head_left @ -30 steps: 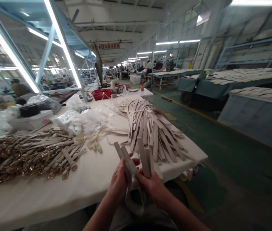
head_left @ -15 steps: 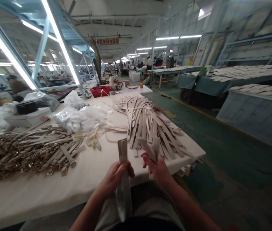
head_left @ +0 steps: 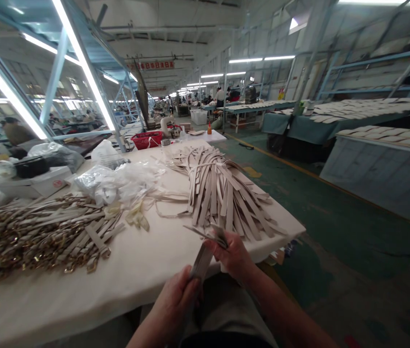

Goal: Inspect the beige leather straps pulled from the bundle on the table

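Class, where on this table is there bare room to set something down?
The broadest bare patch of the table lies between the metal-ended straps and the strap bundle, past the left hand. A thinner strip runs between those straps and the front edge. Crowded: left, under those straps and plastic bags; right, under the bundle.

We count one left hand [head_left: 179,294], one right hand [head_left: 235,254], one tied bundle of pale strips [head_left: 213,193], one heap of buckled straps [head_left: 41,237], one red basket [head_left: 147,141] and one orange bottle [head_left: 209,129].

Cream-covd tbl [head_left: 143,256]: buckled straps [head_left: 41,234] L, plastic bags [head_left: 112,181] mid, tied strap bundle [head_left: 214,191] R.
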A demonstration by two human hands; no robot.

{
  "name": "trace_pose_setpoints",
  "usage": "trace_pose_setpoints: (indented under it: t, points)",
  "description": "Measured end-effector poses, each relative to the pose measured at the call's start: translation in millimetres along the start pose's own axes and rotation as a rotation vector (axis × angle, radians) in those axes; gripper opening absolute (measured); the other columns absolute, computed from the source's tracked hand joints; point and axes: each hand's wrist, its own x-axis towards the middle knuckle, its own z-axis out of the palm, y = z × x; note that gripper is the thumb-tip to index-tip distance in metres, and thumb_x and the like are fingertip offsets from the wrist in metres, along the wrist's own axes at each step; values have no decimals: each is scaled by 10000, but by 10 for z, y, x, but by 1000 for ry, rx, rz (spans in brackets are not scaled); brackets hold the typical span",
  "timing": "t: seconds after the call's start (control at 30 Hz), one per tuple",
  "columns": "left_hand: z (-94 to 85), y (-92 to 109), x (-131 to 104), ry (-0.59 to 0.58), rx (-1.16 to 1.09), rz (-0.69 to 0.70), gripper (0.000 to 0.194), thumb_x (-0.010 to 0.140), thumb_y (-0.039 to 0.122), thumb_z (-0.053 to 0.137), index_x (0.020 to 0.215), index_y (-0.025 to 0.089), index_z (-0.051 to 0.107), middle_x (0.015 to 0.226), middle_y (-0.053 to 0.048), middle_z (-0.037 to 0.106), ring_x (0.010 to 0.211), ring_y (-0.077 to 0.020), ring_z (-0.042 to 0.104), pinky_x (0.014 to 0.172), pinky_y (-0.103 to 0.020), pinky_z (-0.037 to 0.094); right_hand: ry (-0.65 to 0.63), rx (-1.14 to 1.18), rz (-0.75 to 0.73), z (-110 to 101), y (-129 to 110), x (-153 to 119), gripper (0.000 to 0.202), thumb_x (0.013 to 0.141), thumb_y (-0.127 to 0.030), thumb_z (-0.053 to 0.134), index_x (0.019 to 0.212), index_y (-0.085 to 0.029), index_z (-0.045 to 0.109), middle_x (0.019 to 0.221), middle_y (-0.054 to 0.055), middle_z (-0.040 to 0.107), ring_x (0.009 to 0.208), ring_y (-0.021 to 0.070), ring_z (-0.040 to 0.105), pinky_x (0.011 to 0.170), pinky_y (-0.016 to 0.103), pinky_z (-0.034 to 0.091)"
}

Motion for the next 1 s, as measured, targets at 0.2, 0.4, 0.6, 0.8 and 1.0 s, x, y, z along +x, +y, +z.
trace_pose_setpoints:
  t: [0.2,0.4,0.6,0.8,1.0]
  points:
    - [-83,-556,-293,-20,-3,-107,364,870,532,558,756,188,594,730,-15,562,698,-172,484,654,-261,366,180,-76,37,-215,71,149,366,824,-503,650,665,-183,574,498,-39,477,471,109,437,460,240,345]
    - [-350,-969,-729,136,-442,-376,479,593,589,809,699,161,622,623,21,518,595,-128,414,582,-256,343,277,9,124,-156,287,232,462,754,-622,684,724,-163,636,476,-22,516,452,132,470,451,263,374]
    - [-887,-576,-1372,558,-919,-105,290,667,385,835,629,173,640,539,16,526,623,-154,560,893,-395,504,129,154,260,144,529,183,575,731,-684,678,907,-136,677,525,-9,567,434,121,463,410,243,359]
    - [-1651,181,-2233,1052,-638,199,419,838,273,637,1250,207,613,696,11,674,631,-154,641,691,-311,578,-94,189,370,289,704,64,561,747,-688,657,970,-173,670,562,2,587,441,126,474,410,243,394]
    - [-2151,618,-3391,1447,-159,-344,367,970,20,336,1270,189,464,838,65,763,637,-101,685,618,-218,516,-125,197,502,175,932,21,545,671,-696,717,948,-229,680,597,31,586,485,167,521,432,285,462]
